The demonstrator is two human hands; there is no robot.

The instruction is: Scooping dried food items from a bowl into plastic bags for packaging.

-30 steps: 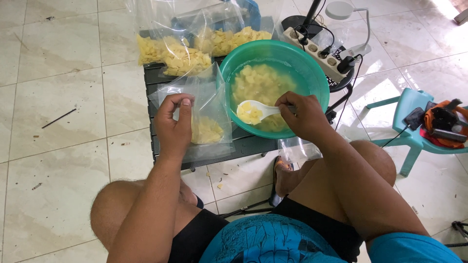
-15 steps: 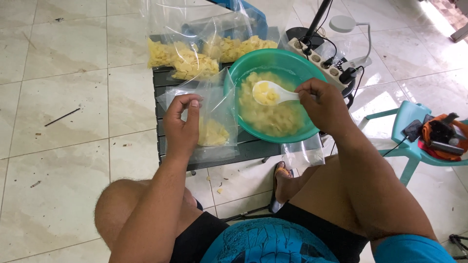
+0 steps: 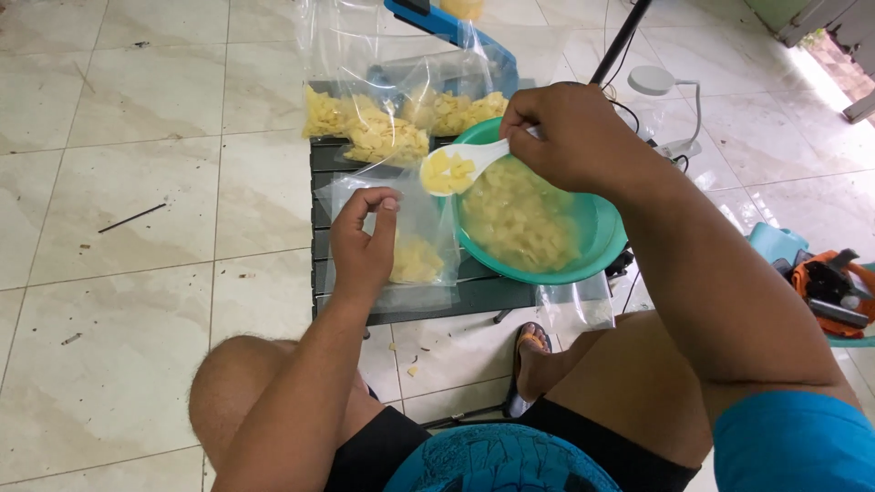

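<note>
Two bare knees are seen nearest, with a sandalled foot [image 3: 531,351] on the tiled floor [image 3: 118,301] between them. Just beyond the knees, the left hand [image 3: 363,248] is raised over the near part of a small dark tabletop [image 3: 474,293]. Its grip is pressed together: the rim of a clear plastic bag [image 3: 421,239] is pinched between the thumb and the fingers, so that the mouth of the bag is held up. A small heap of yellow chips [image 3: 415,261] is lying at the bottom of this bag, just to the right of the grip.

Above the mouth of the bag, a white spoon [image 3: 456,167] loaded with the same chips is held. Its handle is pinched by the right hand [image 3: 570,137], whose fingers are closed around it. Under this grip and a little nearer, a green bowl [image 3: 592,239] full of chips is standing on the tabletop, touching the open bag.

Farther than both grips, several filled clear bags [image 3: 387,137] are lying at the far edge of the tabletop. Beyond the right hand, a white lamp [image 3: 658,84] is standing on the floor.
</note>
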